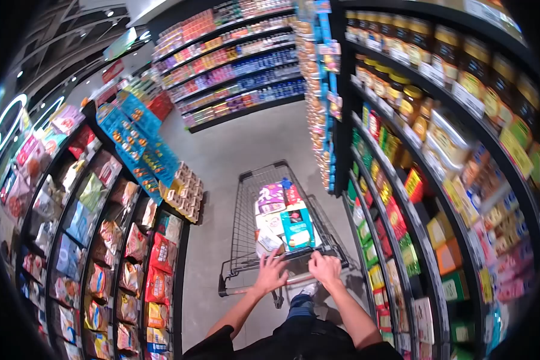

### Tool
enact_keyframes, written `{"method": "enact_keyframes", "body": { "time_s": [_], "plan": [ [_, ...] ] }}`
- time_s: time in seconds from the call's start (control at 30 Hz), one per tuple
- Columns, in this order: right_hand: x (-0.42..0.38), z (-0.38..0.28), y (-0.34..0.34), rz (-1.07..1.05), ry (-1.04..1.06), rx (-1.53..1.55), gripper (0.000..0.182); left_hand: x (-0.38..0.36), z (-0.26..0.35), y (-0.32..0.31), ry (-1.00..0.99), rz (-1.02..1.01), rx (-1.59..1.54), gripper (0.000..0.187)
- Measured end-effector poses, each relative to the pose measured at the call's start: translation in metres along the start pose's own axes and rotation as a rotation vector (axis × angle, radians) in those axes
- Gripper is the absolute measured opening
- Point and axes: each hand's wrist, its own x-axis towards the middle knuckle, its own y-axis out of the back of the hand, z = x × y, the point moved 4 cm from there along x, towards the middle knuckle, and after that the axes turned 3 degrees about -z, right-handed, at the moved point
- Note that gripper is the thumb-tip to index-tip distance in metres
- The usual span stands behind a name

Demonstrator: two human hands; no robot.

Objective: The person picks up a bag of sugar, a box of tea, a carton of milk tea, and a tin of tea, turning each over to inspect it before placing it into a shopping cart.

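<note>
A black wire shopping cart [249, 201] stands in front of me in the aisle. Several packages lie in it, among them a teal package [297, 230], a purple and white package [270, 198] and a red package [292, 194]. My left hand [272, 273] is at the cart's handle, its fingers spread and nothing held in them. To its right, my right hand [324, 268] has its fingers curled round the handle bar [300, 278].
Shelves of bagged snacks [160, 270] line the left side, with a blue display [139, 135] at their end. Tall shelves of jars and boxes [413, 105] run along the right. Stocked shelves [234, 66] stand across the far end. Grey floor [246, 138] lies ahead of the cart.
</note>
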Motion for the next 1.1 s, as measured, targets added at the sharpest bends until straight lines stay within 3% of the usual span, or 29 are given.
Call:
{"method": "enact_keyframes", "body": {
  "time_s": [0.17, 0.3, 0.33, 0.47, 0.6, 0.63, 0.7, 0.77, 0.93, 1.1],
  "plan": [
    [0.035, 0.005, -0.009, -0.041, 0.025, -0.008, 0.013, 0.066, 0.003, 0.017, -0.183, -0.025, -0.124, 0.041],
    [0.055, -0.003, -0.015, 0.026, 0.080, -0.030, 0.017, 0.138, -0.010, -0.007, -0.213, -0.062, -0.495, 0.039],
    [0.062, -0.008, -0.009, -0.043, 0.048, -0.050, 0.015, 0.150, -0.006, -0.005, -0.313, 0.103, -0.514, 0.040],
    [0.079, -0.003, -0.026, 0.156, 0.045, -0.008, 0.014, 0.170, -0.019, -0.044, -0.329, -0.018, -0.636, 0.036],
    [0.091, -0.013, -0.017, 0.259, 0.086, -0.086, 0.013, 0.177, -0.035, -0.049, -0.310, 0.011, -0.652, 0.032],
    [0.092, -0.009, -0.018, 0.159, 0.022, -0.051, 0.019, 0.179, -0.036, -0.050, -0.296, -0.020, -0.605, 0.033],
    [0.087, -0.006, -0.005, 0.337, 0.041, -0.123, 0.034, 0.183, -0.033, -0.043, -0.275, -0.037, -0.598, 0.034],
    [0.076, -0.003, 0.008, 0.364, -0.085, -0.134, 0.051, 0.186, -0.037, -0.047, -0.263, -0.052, -0.575, 0.036],
    [0.079, 0.003, -0.001, 0.284, -0.322, -0.065, 0.051, 0.200, -0.027, -0.044, -0.210, -0.069, -0.775, 0.035],
    [0.080, 0.005, 0.002, 0.168, -0.377, -0.020, 0.057, 0.220, 0.022, -0.035, -0.284, -0.176, -0.935, 0.036]
  ]
}}
